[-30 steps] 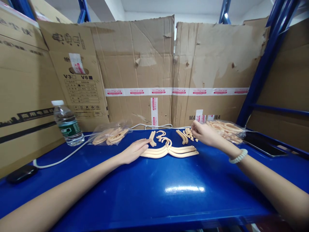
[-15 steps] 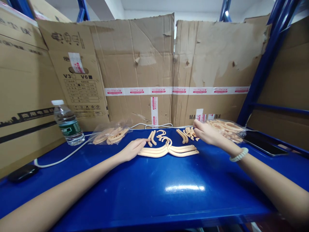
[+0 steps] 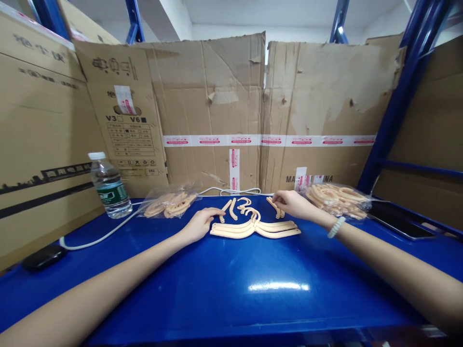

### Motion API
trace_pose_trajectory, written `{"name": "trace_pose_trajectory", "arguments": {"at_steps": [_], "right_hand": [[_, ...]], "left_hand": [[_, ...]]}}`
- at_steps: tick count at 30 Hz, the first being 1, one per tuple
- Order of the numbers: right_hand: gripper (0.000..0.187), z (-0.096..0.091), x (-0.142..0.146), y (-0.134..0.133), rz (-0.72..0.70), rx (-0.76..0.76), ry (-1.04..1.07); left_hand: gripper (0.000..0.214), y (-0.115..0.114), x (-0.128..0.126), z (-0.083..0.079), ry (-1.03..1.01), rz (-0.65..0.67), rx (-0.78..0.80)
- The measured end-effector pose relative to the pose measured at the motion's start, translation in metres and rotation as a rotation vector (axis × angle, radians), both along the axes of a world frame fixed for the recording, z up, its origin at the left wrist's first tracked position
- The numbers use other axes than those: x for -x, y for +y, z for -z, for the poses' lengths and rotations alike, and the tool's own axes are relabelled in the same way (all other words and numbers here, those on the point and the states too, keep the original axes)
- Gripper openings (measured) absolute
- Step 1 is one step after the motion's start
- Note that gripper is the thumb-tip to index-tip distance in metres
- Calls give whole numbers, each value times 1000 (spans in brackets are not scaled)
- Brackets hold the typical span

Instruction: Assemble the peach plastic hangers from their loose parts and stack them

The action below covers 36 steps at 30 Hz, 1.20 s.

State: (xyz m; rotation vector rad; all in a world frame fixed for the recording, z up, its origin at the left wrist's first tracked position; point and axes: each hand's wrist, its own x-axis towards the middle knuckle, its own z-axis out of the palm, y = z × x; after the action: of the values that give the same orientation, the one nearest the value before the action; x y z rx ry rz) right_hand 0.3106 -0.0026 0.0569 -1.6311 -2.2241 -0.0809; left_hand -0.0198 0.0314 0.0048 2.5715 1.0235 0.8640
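Beige plastic folding-hanger parts lie on the blue tabletop [image 3: 217, 284]. Long curved hanger arms [image 3: 277, 233] fan out left and right from stacked hooks [image 3: 253, 212] at the centre. My left hand [image 3: 198, 224] rests at their left end, fingers stretched out, the index fingertip touching a short hanger arm [image 3: 224, 210]. Beside that piece lies another short arm [image 3: 233, 210], and loose hooks [image 3: 245, 202] are to its right. My right hand [image 3: 294, 205] has its fingers closed over short hanger arms [image 3: 278, 210] behind the right end of the layout. It hides the small pieces there.
Clear bags of hanger parts stand at left [image 3: 170, 205] and right [image 3: 336, 198]. A water bottle [image 3: 110, 188], a black mouse-like object [image 3: 43, 258], a white cable [image 3: 96, 241] and a dark phone [image 3: 401, 222] lie around. Cardboard sheets [image 3: 213, 106] wall off the back.
My right hand has moved left from the small-piece pile onto the short hanger arms. The two short arms by my left hand are now spread further apart at the bottom. The view has shifted slightly.
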Motion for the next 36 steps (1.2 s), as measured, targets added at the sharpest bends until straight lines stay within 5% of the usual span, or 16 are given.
{"name": "trace_pose_trajectory", "arguments": {"at_steps": [9, 17, 27, 31, 36], "right_hand": [[24, -9, 52, 69, -320, 75, -161], [19, -2, 70, 82, -405, 97, -256], [12, -5, 62, 62, -248, -139, -155], [15, -12, 48, 36, -139, -249, -10], [14, -12, 39, -21, -121, -277, 219]], "left_hand": [[40, -3, 0, 0, -4, -32, -40], [26, -4, 1, -1, -16, 4, -54], [18, -11, -1, -11, -239, -46, -98], [20, -36, -13, -28, -355, -17, -112], [13, -75, -36, -34, -593, 74, 126]]}}
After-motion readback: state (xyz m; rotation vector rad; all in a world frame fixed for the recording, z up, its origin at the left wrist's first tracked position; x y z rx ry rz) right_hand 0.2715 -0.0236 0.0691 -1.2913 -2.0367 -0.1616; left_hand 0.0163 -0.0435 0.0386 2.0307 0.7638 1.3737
